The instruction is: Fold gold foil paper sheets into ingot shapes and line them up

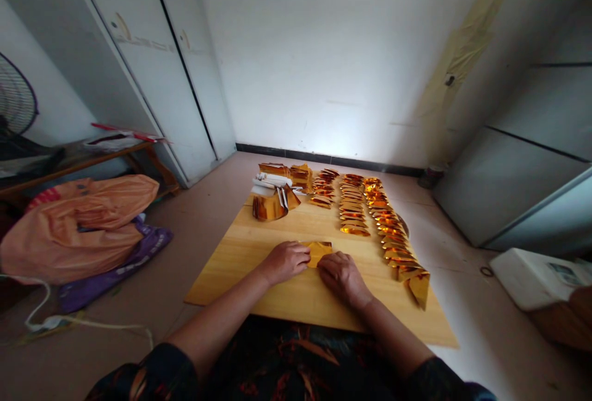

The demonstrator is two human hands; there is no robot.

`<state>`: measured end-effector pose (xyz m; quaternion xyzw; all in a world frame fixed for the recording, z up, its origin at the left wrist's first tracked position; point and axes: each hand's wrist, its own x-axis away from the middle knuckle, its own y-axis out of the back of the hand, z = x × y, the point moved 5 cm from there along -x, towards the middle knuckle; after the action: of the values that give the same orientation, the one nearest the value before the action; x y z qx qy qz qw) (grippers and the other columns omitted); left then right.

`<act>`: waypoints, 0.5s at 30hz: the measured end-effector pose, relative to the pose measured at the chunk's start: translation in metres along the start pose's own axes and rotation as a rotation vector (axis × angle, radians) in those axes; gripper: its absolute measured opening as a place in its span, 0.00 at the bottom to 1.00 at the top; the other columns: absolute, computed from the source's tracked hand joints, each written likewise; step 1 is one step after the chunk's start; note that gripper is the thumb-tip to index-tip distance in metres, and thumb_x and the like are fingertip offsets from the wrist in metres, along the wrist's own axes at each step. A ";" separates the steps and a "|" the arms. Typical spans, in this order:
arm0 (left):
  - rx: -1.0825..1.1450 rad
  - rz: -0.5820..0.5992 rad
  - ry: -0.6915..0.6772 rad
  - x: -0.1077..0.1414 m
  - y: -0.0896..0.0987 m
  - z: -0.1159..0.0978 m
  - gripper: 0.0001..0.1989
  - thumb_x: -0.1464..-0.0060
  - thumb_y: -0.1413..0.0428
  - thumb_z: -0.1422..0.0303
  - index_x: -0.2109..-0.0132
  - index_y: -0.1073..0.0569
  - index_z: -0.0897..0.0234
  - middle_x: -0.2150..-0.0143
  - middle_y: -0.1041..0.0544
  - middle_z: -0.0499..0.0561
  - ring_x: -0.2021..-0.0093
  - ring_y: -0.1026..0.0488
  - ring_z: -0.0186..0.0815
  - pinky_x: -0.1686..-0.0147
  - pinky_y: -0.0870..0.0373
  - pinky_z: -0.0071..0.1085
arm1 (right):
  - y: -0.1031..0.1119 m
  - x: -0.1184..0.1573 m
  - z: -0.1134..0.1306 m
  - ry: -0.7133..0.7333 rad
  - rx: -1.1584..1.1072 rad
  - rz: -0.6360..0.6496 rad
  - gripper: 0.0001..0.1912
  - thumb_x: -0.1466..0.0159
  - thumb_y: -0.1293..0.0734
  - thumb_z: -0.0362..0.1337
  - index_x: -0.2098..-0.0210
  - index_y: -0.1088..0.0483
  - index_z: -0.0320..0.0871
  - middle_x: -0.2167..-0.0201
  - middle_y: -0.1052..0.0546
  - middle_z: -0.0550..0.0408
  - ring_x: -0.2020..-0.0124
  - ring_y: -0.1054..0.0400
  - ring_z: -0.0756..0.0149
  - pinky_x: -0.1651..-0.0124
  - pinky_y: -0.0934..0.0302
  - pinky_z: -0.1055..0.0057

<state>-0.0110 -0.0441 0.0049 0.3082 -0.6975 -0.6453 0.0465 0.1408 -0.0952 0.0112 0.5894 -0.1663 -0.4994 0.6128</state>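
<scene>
A small sheet of gold foil paper [319,253] lies on the light wooden board [231,271] in front of me. It looks partly folded, with one edge raised at the far side. My left hand [287,262] has its curled fingers on the paper's left side. From the right, my right hand [345,277] grips the near right edge, fingers bent and close together. Both thumbs are mostly hidden. Beyond my left hand stand curved gold sheets [271,206] beside white paper [272,182].
Folded gold foil pieces stand in rows, a short row [322,188], a middle row [354,203] and a long right row [393,228]. Left on the floor are an orange bag [83,222] and a pale cable [102,324]. A white box [539,277] sits at right.
</scene>
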 end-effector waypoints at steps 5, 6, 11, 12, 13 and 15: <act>0.034 0.013 0.043 0.002 -0.001 0.003 0.13 0.44 0.46 0.58 0.58 0.24 0.60 0.53 0.23 0.52 0.55 0.27 0.37 0.54 0.33 0.34 | -0.005 -0.009 -0.006 0.088 0.118 0.061 0.09 0.33 0.39 0.36 0.66 0.27 0.45 0.62 0.26 0.53 0.63 0.35 0.67 0.59 0.45 0.71; 0.042 0.023 0.048 0.001 -0.001 0.004 0.14 0.45 0.45 0.57 0.58 0.24 0.60 0.52 0.23 0.52 0.55 0.26 0.38 0.55 0.33 0.34 | -0.006 -0.011 -0.006 0.123 0.142 0.097 0.10 0.33 0.40 0.35 0.68 0.28 0.44 0.65 0.26 0.54 0.64 0.36 0.67 0.61 0.45 0.71; 0.052 0.042 0.066 -0.001 0.002 0.006 0.10 0.45 0.45 0.60 0.60 0.24 0.57 0.53 0.22 0.49 0.55 0.26 0.37 0.56 0.35 0.33 | -0.004 -0.016 -0.002 0.244 0.260 0.197 0.11 0.33 0.41 0.34 0.69 0.30 0.43 0.69 0.27 0.55 0.66 0.37 0.67 0.63 0.47 0.70; 0.049 0.039 0.071 -0.001 0.003 0.005 0.09 0.44 0.45 0.61 0.60 0.24 0.57 0.53 0.22 0.48 0.55 0.27 0.36 0.56 0.36 0.33 | -0.005 -0.016 -0.001 0.255 0.280 0.203 0.10 0.33 0.41 0.33 0.69 0.30 0.43 0.68 0.28 0.55 0.65 0.38 0.66 0.63 0.48 0.70; 0.046 0.035 0.076 -0.001 0.003 0.004 0.08 0.44 0.46 0.62 0.60 0.24 0.57 0.53 0.22 0.48 0.54 0.27 0.36 0.55 0.37 0.34 | -0.005 -0.016 0.000 0.262 0.297 0.203 0.10 0.33 0.41 0.33 0.68 0.30 0.42 0.68 0.28 0.54 0.65 0.38 0.66 0.63 0.48 0.69; 0.042 0.026 0.086 0.000 0.005 0.002 0.09 0.44 0.46 0.61 0.59 0.24 0.57 0.53 0.23 0.48 0.54 0.27 0.36 0.54 0.38 0.35 | -0.007 -0.016 0.000 0.266 0.312 0.183 0.10 0.33 0.41 0.32 0.68 0.30 0.42 0.68 0.28 0.53 0.65 0.38 0.65 0.63 0.48 0.69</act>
<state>-0.0137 -0.0423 0.0087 0.3273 -0.7124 -0.6158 0.0785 0.1306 -0.0813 0.0114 0.7201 -0.2122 -0.3279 0.5735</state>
